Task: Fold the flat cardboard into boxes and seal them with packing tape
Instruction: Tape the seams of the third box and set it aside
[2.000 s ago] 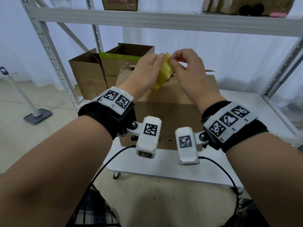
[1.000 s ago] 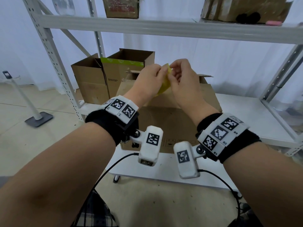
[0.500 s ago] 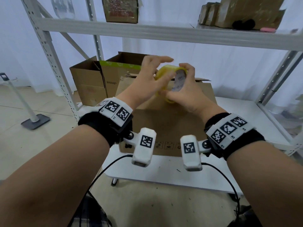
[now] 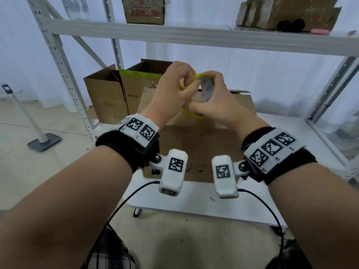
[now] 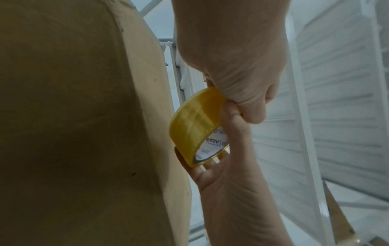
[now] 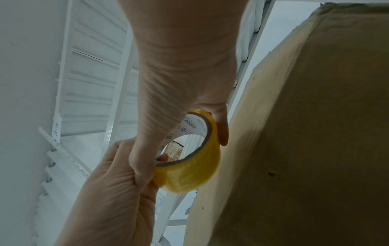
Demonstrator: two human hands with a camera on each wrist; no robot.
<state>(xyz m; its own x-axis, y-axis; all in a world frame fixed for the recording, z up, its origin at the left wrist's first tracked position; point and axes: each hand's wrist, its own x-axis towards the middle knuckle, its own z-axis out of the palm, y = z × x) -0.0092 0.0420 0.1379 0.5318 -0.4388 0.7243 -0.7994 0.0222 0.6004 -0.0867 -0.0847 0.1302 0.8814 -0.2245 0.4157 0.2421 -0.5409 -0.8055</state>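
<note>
Standing at far left: an open brown box (image 4: pixel 105 96) on the shelf (image 4: pixel 281 133), touching a green-edged box (image 4: pixel 139 78).
Left hand (image 4: pixel 171 90): fingers curled, pinching the upper rim of the tape roll (image 4: pixel 206 88).
Tape roll: yellow, white printed core, held in the air between both hands, above the folded box (image 4: pixel 196 144).
Right hand (image 4: pixel 219 101): grasping the roll, thumb through its core.
Folded box: upright on the white shelf, below the hands.
</note>
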